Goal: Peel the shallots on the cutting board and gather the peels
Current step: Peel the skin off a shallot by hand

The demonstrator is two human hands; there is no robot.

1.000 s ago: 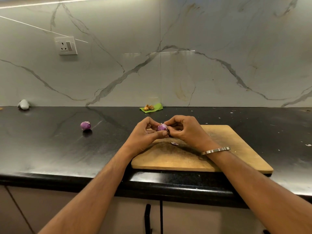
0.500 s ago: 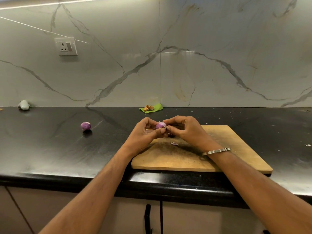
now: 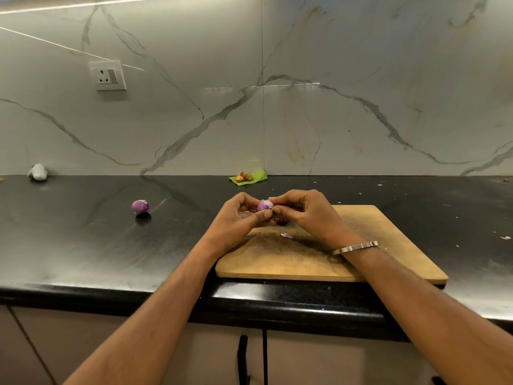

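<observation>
Black surface (image 3: 83, 245) carries a cutting board (image 3: 388, 245); above it, left hand (image 3: 238, 218) and right hand (image 3: 308, 212) pinch one shallot (image 3: 264, 205).

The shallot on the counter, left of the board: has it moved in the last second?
No. The loose shallot lies in the same place relative to the cutting board and the socket.

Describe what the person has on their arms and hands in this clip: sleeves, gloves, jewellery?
Both forearms are bare, with no sleeves in view and no gloves. The left hand shows no rings or watch. The right hand has a plain silver metal bangle round the wrist. Nothing else is worn.
</observation>
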